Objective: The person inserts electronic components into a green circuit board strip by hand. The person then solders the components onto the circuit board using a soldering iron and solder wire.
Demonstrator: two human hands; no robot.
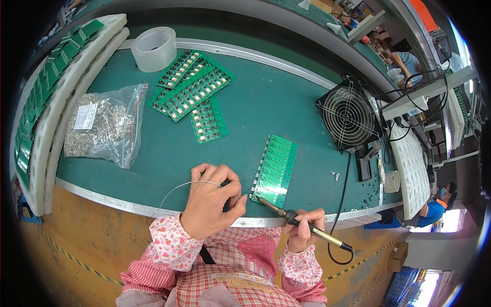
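Head view: at centre frame, a green circuit board panel (274, 170) lies flat on the green bench (266, 107), its near corner within reach. The right hand (305, 225) grips a soldering iron (296, 221), tip touching that corner; the left hand (210, 199) pinches solder wire (180, 188) toward the joint.

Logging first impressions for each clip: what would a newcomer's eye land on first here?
Probably the two hands at the near table edge: the right hand holds a soldering iron with its tip at the corner of a green circuit board panel, while the left hand feeds thin solder wire toward it. Next, the pile of green boards farther back and the black fan at right.
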